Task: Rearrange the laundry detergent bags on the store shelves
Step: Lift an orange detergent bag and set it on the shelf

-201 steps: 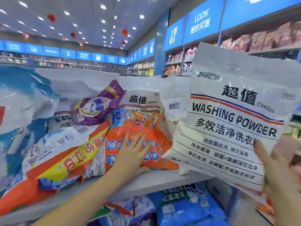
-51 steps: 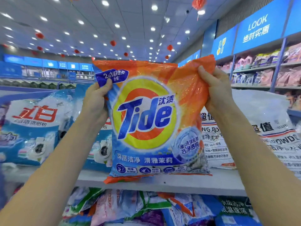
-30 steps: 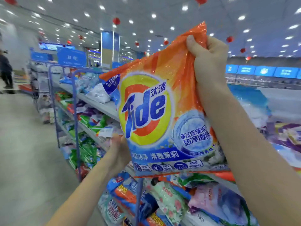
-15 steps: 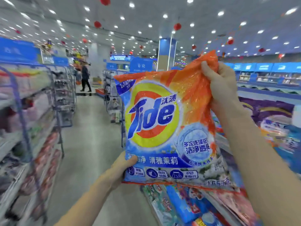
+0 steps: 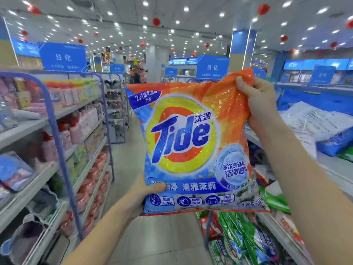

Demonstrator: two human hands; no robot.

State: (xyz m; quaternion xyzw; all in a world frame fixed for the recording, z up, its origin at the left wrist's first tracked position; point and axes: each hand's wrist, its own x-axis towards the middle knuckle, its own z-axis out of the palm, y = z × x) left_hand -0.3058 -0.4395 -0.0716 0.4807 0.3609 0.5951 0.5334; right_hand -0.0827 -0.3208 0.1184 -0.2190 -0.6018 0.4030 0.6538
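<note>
Over the aisle (image 5: 125,165), Tide bag (image 5: 191,146) swung leftward; left hand (image 5: 145,194) gripping bottom, right hand (image 5: 256,98) top

Bright ceiling spotlights (image 5: 186,9), glare on the Tide bag (image 5: 183,142), soft, bowed edges.

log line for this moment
right hand: grips Tide bag top corner | left hand: holds lower edge | state: held upright over aisle

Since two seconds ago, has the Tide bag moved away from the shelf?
Yes. The Tide bag has swung left, away from the white washing-powder bags, and now hangs over the aisle floor.
</note>
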